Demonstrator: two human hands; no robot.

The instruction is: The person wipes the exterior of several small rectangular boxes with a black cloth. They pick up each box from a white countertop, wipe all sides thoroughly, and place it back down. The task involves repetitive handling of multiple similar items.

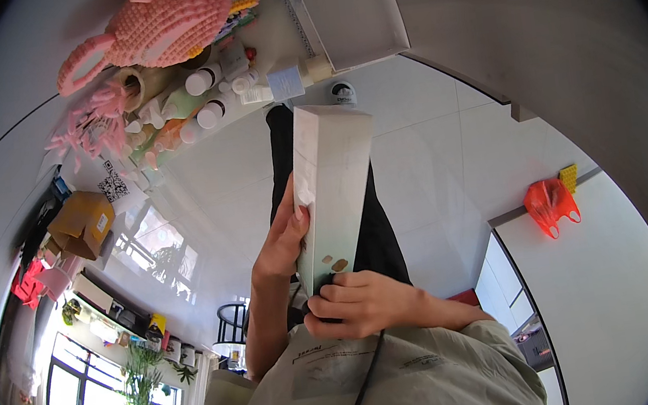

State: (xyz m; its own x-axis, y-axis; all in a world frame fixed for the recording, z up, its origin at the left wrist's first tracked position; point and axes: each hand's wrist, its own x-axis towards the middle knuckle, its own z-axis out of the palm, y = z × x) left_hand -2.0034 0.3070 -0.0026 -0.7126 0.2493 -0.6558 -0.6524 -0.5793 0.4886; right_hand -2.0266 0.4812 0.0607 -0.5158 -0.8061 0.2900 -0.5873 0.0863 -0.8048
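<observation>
A long, pale rectangular box (337,182) slants up in front of my body, its far end above the floor. My left hand (283,241) holds it along its left side, thumb on the edge and the other fingers hidden behind. Brown patches mark the box's lower face. At its near end my right hand (363,302) is curled around a small dark object (326,281), mostly covered by the fingers. Whether those fingers also press on the box is hidden. A black cable (362,386) runs from below my right hand down over my shirt.
Ahead, a ledge carries a pink ornament of small pieces (168,24), white-capped bottles (203,81), a small light-blue box (286,82) and a shallow white tray (349,11). To the left lies an open cardboard box (82,223). A red plastic bag (550,205) is at right.
</observation>
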